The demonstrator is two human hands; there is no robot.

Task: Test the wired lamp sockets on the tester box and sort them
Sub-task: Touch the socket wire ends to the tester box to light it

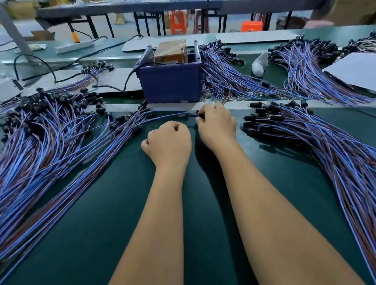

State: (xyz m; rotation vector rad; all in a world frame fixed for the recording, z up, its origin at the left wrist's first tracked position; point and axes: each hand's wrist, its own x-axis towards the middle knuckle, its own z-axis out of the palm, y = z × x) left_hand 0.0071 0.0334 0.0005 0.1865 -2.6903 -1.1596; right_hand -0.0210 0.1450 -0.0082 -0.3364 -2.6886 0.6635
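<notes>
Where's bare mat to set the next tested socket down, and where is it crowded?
The green mat is bare on both sides of the forearms, between the left pile and the right pile. A thin strip between the hands and the tester box carries one wire. Behind the box, bundles crowd the bench.

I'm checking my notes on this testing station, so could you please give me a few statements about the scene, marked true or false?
1. The right hand pinches a black socket on a blue wire. True.
2. The left hand grips a wire bundle. False: it is a closed fist holding nothing.
3. The tester box is dark blue. True.
4. Wired sockets lie only to the left of the hands. False: a pile also lies to the right.
</notes>
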